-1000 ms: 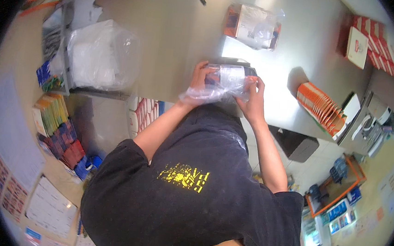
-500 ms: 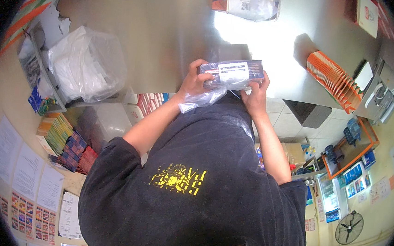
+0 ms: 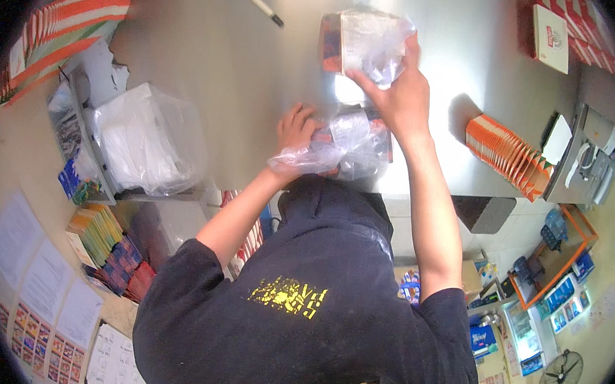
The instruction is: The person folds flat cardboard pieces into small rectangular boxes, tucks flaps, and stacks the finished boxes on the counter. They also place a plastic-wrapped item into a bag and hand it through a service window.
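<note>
Two boxes in clear plastic bags are on the steel counter (image 3: 259,73). The nearer bagged box (image 3: 355,139), dark with orange-red patches, lies at the counter edge by my body. My left hand (image 3: 298,130) is at its left end, fingers curled, with loose plastic bunched over the wrist. Reaching farther out, my right hand (image 3: 405,95) is closed on the far bagged box (image 3: 359,43), which is pale with a dark-and-orange left side. Its thumb presses the near side and the fingers go around the right end, partly hidden by crumpled plastic.
A capped marker (image 3: 261,5) lies at the far left. Folded orange-striped cartons (image 3: 505,155) stand in a row at right, with more striped cartons (image 3: 75,26) at far left. White plastic bags (image 3: 142,139) are stacked left. A cream box (image 3: 551,39) sits far right.
My right hand has left the near box and moved forward onto the far bagged box. The near box has come down onto the counter, its plastic now spread over the top.
</note>
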{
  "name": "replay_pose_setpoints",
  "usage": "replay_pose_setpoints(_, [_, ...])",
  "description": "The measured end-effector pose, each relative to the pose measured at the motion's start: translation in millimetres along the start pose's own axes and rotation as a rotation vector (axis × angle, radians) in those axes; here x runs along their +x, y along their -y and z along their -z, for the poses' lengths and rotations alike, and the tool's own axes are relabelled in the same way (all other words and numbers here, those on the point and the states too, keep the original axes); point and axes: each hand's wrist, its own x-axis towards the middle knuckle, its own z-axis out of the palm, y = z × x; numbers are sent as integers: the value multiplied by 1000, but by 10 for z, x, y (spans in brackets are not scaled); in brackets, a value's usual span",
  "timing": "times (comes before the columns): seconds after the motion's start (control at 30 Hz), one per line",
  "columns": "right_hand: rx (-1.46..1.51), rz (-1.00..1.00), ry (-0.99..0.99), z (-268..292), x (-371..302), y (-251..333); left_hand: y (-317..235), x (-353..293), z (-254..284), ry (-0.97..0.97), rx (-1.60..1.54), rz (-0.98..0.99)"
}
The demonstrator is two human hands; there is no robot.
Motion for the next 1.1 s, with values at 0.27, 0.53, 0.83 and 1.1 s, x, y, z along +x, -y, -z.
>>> replay_pose_setpoints(0.27, [115, 380, -148, -480, -445, -485, 326, 593, 550, -14, -1029, 360])
replay_pose_setpoints(0.53, [45, 404, -66, -574, -949, -714, -161, 900, 317, -21, -552, 71])
replay_pose_setpoints(0.83, [76, 364, -63, -595, -968, -699, -259, 919, 362, -58, -550, 115])
replay_pose_setpoints(1.1, [60, 373, -90, -632, -1014, -719, -213, 894, 335, -56, -534, 123])
